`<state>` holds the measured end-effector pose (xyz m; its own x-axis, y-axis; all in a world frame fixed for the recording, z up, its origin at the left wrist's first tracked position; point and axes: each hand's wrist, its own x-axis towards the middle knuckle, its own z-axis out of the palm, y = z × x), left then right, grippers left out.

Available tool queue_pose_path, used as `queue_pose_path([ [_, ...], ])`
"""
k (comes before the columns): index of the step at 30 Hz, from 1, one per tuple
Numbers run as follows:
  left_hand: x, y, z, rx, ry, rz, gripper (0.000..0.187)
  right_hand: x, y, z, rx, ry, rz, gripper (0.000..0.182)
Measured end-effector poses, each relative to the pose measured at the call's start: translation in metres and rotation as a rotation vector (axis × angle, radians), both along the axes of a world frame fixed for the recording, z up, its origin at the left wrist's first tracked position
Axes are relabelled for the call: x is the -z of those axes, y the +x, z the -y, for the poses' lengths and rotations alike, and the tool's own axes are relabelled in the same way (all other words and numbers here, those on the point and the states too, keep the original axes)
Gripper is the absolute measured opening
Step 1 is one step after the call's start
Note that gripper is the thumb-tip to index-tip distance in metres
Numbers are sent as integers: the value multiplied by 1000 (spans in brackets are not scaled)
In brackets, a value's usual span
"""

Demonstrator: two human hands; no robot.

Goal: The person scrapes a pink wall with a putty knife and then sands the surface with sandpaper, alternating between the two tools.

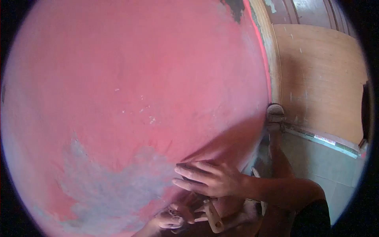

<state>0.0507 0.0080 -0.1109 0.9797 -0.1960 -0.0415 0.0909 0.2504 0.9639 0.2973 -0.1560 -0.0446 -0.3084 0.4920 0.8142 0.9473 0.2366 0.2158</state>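
Note:
Across most of the view stretches a pink-painted wall point(158, 71) with worn grey patches low on it. My right hand point(215, 179) reaches in from the right, its fingers stretched out and apart against or just over the pink surface. Below it, at the bottom edge, my left hand point(173, 218) has its fingers bent together beside a beige-handled tool point(213, 216) with a hole near the handle's end. The fingers seem closed on this tool; its working end is in shadow and cannot be made out.
A wooden strip point(272, 51) borders the pink wall on the right. Beyond it is a light wooden panel point(319, 79), with a pale, thin edge strip point(335, 145) along it. A foot in a sandal point(275, 113) rests by the wall's edge. Grey tiled floor point(331, 177) lies at lower right.

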Motion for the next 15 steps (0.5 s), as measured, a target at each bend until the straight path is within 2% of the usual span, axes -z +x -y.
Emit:
queue_pose_path([
  [1, 1, 2, 1, 18, 66, 3, 31, -3, -2, 4, 1, -31, 28, 56],
  [2, -1, 0, 3, 1, -27, -14, 32, -5, -5, 8, 0, -64, 56, 55],
  [3, -34, 12, 21, -18, -120, -33, 32, -5, -7, 9, -3, -97, 81, 55],
  [5, -45, 19, 34, -92, -191, -60, 34, -5, -9, 8, 22, -63, 88, 54],
  [7, -37, 20, 39, -194, -170, -109, 35, -14, -5, 15, 56, -83, 113, 53],
  [11, -39, 29, 57, -274, -256, -164, 37, -9, 5, 14, 14, -94, 13, 50],
  [12, -37, 31, 56, -291, -224, -171, 36, -13, 4, 17, 26, -84, -79, 46],
  [15, -39, 34, 49, -287, -148, -133, 35, -33, 18, 22, 148, 40, -164, 50],
])
